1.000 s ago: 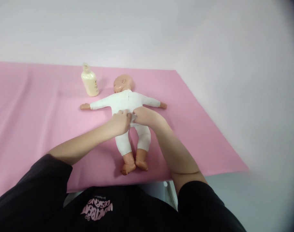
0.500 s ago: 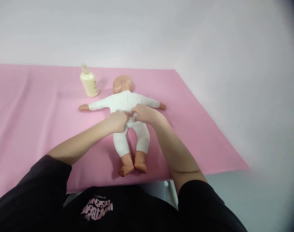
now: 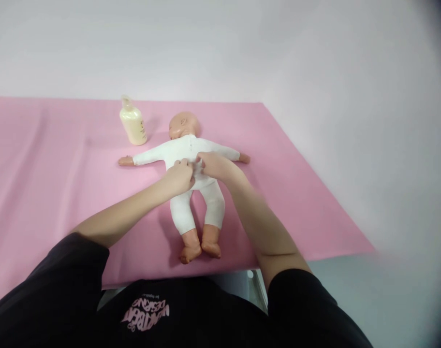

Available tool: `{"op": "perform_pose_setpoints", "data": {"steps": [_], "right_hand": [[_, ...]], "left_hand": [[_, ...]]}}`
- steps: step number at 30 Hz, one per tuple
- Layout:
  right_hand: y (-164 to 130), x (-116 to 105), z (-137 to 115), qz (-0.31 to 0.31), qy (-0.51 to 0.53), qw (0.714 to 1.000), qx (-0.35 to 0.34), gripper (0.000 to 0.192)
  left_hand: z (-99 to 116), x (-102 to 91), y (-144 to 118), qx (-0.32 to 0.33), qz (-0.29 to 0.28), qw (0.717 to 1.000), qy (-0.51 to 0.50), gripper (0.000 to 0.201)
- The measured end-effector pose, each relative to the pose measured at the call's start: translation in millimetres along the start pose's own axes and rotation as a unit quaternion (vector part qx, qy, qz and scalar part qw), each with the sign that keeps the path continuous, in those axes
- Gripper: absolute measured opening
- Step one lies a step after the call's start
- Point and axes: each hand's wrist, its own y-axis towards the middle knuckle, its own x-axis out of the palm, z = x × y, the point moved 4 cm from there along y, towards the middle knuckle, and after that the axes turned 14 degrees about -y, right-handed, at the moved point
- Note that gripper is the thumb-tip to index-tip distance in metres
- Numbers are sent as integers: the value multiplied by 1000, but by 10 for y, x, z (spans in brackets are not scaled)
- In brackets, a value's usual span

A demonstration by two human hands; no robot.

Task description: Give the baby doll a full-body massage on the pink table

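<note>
— Right under my two hands, what lies there?

— Under both of them lies the doll (image 3: 191, 179) in its white bodysuit (image 3: 186, 154), face down on the pink sheet (image 3: 61, 183) that covers the bench. My left hand (image 3: 180, 176) and my right hand (image 3: 213, 166) meet over the middle of its back, fingertips touching at the seam of the cloth.

— Are you holding it, or only resting there?

— Both look pinched on a small fold of the bodysuit at the back, thumbs against forefingers. The fingers crowd each other, so how much cloth each grip has I cannot make out.

— Which way does it run from where you hold it?

— Its long axis runs straight away from me. The head (image 3: 184, 124) lies beyond my fingertips, turned to one side; the legs come back past my wrists toward my body, with the bare feet (image 3: 200, 249) near the sheet's close edge. The arms stretch out flat to either side of my grip, across that axis.

— Which hand is nearer the head?

— The right sits slightly further up the back; the left is a touch lower, toward the hips. Neither is much nearer.

— Anything else close by?

— Beyond my left hand and off to its outer side stands a cream bottle (image 3: 133, 126), upright, near the doll's head but apart from it
</note>
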Motion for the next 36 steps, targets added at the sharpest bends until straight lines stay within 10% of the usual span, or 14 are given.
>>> {"op": "perform_pose_setpoints", "data": {"steps": [36], "right_hand": [[496,558,183,185,67,979,45,43]], "left_hand": [[-569,112,464,53,183,980,-62,46]]}}
